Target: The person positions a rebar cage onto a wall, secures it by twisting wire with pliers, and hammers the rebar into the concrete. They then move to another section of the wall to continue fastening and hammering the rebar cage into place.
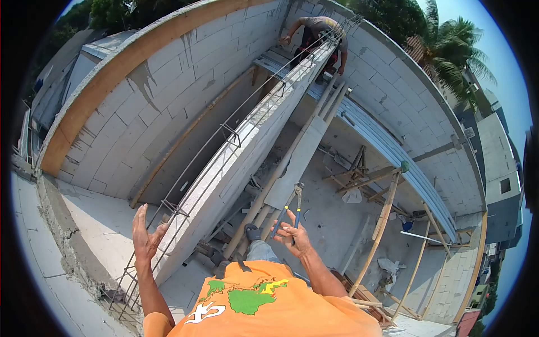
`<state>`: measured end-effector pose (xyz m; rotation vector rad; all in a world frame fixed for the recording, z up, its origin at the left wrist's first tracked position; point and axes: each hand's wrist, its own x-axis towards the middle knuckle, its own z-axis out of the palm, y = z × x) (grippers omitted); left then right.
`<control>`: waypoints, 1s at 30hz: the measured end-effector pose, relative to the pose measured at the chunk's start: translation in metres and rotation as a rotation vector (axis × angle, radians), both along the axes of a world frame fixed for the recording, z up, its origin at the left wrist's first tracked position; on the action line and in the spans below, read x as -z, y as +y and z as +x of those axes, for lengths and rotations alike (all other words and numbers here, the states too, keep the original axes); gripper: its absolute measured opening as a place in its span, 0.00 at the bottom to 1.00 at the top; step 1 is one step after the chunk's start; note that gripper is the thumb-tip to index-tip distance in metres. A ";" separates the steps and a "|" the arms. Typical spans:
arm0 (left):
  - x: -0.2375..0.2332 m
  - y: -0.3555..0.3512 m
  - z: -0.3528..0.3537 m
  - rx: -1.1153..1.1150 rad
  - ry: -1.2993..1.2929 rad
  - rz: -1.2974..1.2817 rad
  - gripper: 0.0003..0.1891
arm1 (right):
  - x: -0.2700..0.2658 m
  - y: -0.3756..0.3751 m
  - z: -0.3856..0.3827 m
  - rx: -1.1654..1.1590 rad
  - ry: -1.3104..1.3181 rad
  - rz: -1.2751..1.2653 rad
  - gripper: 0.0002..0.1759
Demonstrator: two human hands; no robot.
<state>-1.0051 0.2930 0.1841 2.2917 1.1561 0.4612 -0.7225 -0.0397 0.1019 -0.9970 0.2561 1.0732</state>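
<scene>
My right hand [296, 238] holds a pair of pincers [298, 194] with blue and yellow handles, jaws pointing up and away from me. The handles are spread, and some of my fingers are stretched out around them. On the other side, my left hand [147, 236] is raised with fingers apart and nothing in it, close beside the steel rebar frame [178, 210]. This frame of long thin bars and bent stirrups [230, 133] runs along the top of the light block wall [247, 130] to its far end.
Another person [323, 28] bends over the wall's far end. Below my right side, a plank [297, 160] lies over long poles [261, 216], with my gloved-looking dark shoe [252, 231] on them. Metal channels [393, 151] line the right wall. Wooden props [387, 208] rise from the floor below.
</scene>
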 end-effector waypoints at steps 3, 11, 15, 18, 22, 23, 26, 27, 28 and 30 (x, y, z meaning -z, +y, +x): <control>0.001 0.013 0.094 0.140 0.037 0.127 0.53 | 0.024 0.005 0.028 0.036 -0.012 -0.069 0.43; 0.033 0.020 0.223 0.196 0.132 0.040 0.53 | 0.046 -0.007 0.082 0.017 -0.096 -0.193 0.39; 0.058 0.018 0.225 0.184 0.212 0.288 0.47 | 0.058 -0.032 0.110 0.005 -0.121 -0.336 0.37; 0.057 0.014 0.231 0.129 0.226 0.384 0.42 | 0.069 -0.061 0.116 0.041 -0.083 -0.384 0.37; 0.063 0.013 0.228 0.123 0.237 0.395 0.41 | 0.083 -0.094 0.125 0.135 -0.011 -0.452 0.37; 0.062 0.013 0.228 0.122 0.224 0.407 0.40 | 0.085 -0.102 0.124 0.130 -0.008 -0.453 0.37; 0.063 0.013 0.226 0.107 0.212 0.378 0.41 | 0.088 -0.118 0.120 0.201 0.025 -0.458 0.37; 0.064 0.015 0.227 0.111 0.199 0.380 0.41 | 0.095 -0.125 0.117 0.193 0.030 -0.480 0.38; 0.066 0.016 0.226 0.112 0.180 0.367 0.42 | 0.096 -0.134 0.113 0.189 0.035 -0.506 0.38; 0.066 0.015 0.224 0.106 0.189 0.351 0.42 | 0.094 -0.145 0.102 0.206 0.037 -0.527 0.38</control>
